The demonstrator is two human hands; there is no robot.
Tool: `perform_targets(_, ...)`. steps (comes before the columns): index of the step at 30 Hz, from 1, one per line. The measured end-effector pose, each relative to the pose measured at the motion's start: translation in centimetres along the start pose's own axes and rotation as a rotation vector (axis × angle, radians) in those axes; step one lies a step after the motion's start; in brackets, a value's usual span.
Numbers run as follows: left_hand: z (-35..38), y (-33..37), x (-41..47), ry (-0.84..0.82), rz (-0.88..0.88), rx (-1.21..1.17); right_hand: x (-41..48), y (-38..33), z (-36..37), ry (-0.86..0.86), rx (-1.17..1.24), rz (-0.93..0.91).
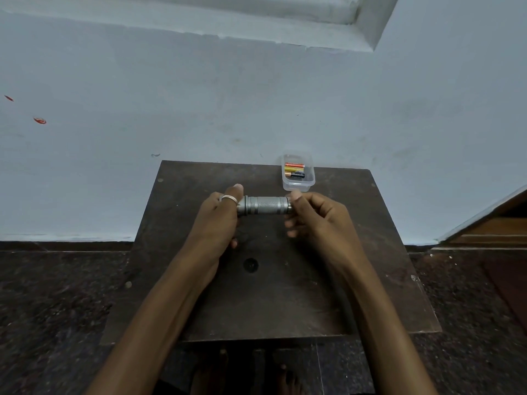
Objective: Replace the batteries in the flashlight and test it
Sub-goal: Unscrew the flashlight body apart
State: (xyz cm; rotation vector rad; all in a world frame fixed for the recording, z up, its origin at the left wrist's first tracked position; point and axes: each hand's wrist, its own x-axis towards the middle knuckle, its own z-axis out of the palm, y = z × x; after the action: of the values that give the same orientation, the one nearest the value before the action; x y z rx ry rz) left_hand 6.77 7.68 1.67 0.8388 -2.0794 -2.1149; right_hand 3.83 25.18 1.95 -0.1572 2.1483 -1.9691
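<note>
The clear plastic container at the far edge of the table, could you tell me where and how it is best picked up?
Grip the clear plastic container across its two long side walls, coming down from above. It stands upright and open-topped, its narrower width suits one hand, and the batteries lie loose inside, so keep it level. The right hand is nearer.

Single head-worn view, wide-angle, looked forward and down over both forearms onto dark wooden table (370, 252); sat close above it, faced pale wall (199, 109) beyond.
</note>
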Motion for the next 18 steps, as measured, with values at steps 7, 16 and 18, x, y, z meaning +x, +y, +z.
perform_targets(7, 0.12, 0.0, -0.01, -0.001, 0.012, 0.012, 0.15, 0.38, -0.44, -0.032, 0.052, 0.022)
perform_targets(16, 0.19, -0.19, -0.02, -0.024, -0.009, 0.01, 0.22, 0.15, -0.24, -0.015, 0.041, 0.072)
perform_targets(18, 0.3, -0.19, -0.06, -0.026, -0.004, 0.021, 0.31, 0.31, -0.18, -0.016, 0.008, 0.068)
